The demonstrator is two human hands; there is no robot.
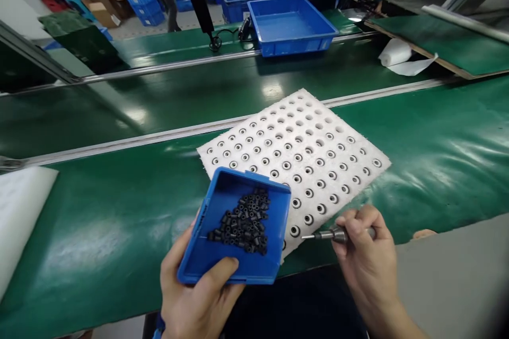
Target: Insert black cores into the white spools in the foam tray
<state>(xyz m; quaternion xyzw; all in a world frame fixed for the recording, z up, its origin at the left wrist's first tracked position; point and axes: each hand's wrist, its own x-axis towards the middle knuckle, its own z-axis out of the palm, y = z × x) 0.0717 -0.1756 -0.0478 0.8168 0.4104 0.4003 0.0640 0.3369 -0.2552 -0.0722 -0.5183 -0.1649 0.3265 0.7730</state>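
My left hand point(202, 286) grips a small blue plastic bin point(199, 262), tilted toward me, its thumb over the near wall. Inside lies a heap of small black sleeves point(244, 222). Pinched in my right hand point(368, 254) is a metal hand tool with a thin pin tip point(336, 234), pointing left toward the bin. Both hands are over the near edge of a white foam tray point(286, 111) with rows of round holes. Many holes hold ring-shaped parts point(308, 193) with dark centres; several toward the far corner show no part. The bin covers the tray's near left portion.
The tray lies on a green work surface point(131, 212) beside a green conveyor belt point(191, 85). Across the belt stands a large blue crate point(294, 26). White foam point(19, 212) is at the left, a white roll point(397, 53) at the right. People and boxes are behind.
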